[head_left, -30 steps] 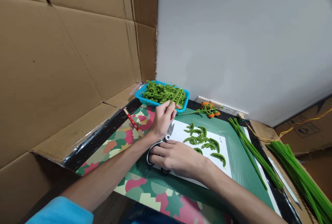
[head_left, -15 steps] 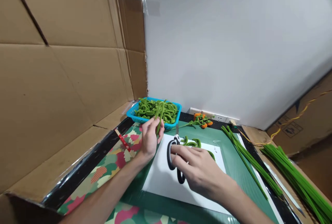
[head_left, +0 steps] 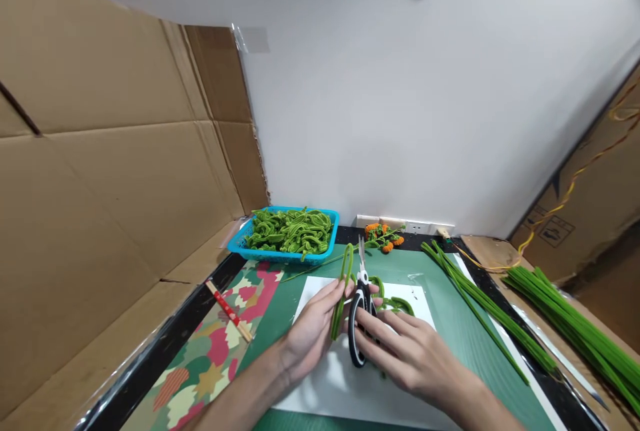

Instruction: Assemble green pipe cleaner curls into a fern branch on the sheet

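Green fuzzy loop (head_left: 337,321) is pinched in left hand (head_left: 307,334), fingers nearly closed; right hand (head_left: 417,354) curls round scissors (head_left: 364,278), blades best angled clear of skin.

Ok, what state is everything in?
Blue plastic basket: full of fuzzy green pieces
Scissors with black-and-white handles: in right hand, blades look nearly closed
Fuzzy green strip: bent, in left hand
White rectangular paper: flat, partly covered
Orange fuzzy flowers: lying down

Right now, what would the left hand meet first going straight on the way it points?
Probably the scissors in the right hand, close beside the green loop the left hand holds; the gap in depth is unclear.
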`<state>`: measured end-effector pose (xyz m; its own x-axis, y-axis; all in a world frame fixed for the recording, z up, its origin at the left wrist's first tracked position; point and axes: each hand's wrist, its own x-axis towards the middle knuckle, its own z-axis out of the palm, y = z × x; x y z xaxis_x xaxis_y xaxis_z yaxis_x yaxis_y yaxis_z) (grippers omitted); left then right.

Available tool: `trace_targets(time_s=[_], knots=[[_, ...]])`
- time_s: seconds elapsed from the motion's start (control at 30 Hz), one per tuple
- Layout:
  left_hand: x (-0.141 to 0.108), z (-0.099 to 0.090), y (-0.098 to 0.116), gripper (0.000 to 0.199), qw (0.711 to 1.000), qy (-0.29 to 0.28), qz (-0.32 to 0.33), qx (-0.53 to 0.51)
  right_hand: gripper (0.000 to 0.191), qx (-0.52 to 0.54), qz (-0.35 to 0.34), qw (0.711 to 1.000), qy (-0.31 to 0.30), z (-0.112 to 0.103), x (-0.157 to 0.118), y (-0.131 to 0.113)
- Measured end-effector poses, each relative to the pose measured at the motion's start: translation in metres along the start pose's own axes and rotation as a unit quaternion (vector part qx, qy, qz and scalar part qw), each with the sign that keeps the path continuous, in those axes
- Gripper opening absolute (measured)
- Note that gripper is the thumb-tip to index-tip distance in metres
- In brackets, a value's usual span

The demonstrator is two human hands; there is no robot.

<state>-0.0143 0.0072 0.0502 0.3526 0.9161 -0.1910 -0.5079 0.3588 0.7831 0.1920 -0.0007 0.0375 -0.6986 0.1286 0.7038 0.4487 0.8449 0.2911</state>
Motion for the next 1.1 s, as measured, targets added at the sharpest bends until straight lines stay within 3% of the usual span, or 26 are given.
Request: trace_targets(time_s=[0.17, 0.33, 0.4, 0.47, 0.5, 0.57, 0.63, 0.7, 0.8, 0.93, 1.1], knots=[[0.001, 0.004, -0.005, 0.02, 1.0, 0.004, -0.005, -0.015, 0.043, 0.062, 0.053, 0.997, -0.016, -0.001, -0.01, -0.002], [-0.002, 0.006, -0.003, 0.024, 0.999, 0.043, 0.027, 0.016, 0.047, 0.159, 0.116, 0.979, 0.051, -0.005, -0.016, -0.007], [-0.003, 0.006, -0.001, 0.028, 0.996, 0.061, 0.047, 0.042, 0.049, 0.231, 0.168, 0.956, 0.071, -0.006, -0.014, -0.012], [-0.004, 0.007, 0.0, 0.033, 0.994, 0.067, 0.061, 0.062, 0.045, 0.352, 0.26, 0.895, 0.082, -0.006, -0.01, -0.019], [-0.004, 0.007, 0.0, 0.036, 0.993, 0.066, 0.064, 0.073, 0.04, 0.425, 0.314, 0.845, 0.088, -0.005, -0.007, -0.023], [-0.005, 0.006, 0.0, 0.04, 0.991, 0.059, 0.068, 0.098, 0.028, 0.567, 0.404, 0.712, 0.094, -0.003, -0.002, -0.031], [-0.005, 0.005, 0.0, 0.042, 0.984, 0.06, 0.095, 0.139, 0.023, 0.658, 0.455, 0.59, 0.107, 0.0, 0.003, -0.037], [-0.006, 0.003, 0.0, 0.039, 0.967, 0.068, 0.148, 0.198, 0.022, 0.688, 0.482, 0.528, 0.125, 0.004, 0.004, -0.042], [-0.009, 0.001, -0.001, 0.034, 0.932, 0.058, 0.202, 0.294, 0.028, 0.705, 0.488, 0.495, 0.139, 0.011, 0.005, -0.046], [-0.013, 0.0, -0.003, 0.031, 0.915, 0.014, 0.201, 0.351, 0.035, 0.727, 0.483, 0.461, 0.159, 0.02, 0.004, -0.048], [-0.018, 0.004, -0.003, 0.028, 0.895, -0.022, 0.199, 0.398, 0.048, 0.697, 0.497, 0.491, 0.163, 0.026, 0.001, -0.053]])
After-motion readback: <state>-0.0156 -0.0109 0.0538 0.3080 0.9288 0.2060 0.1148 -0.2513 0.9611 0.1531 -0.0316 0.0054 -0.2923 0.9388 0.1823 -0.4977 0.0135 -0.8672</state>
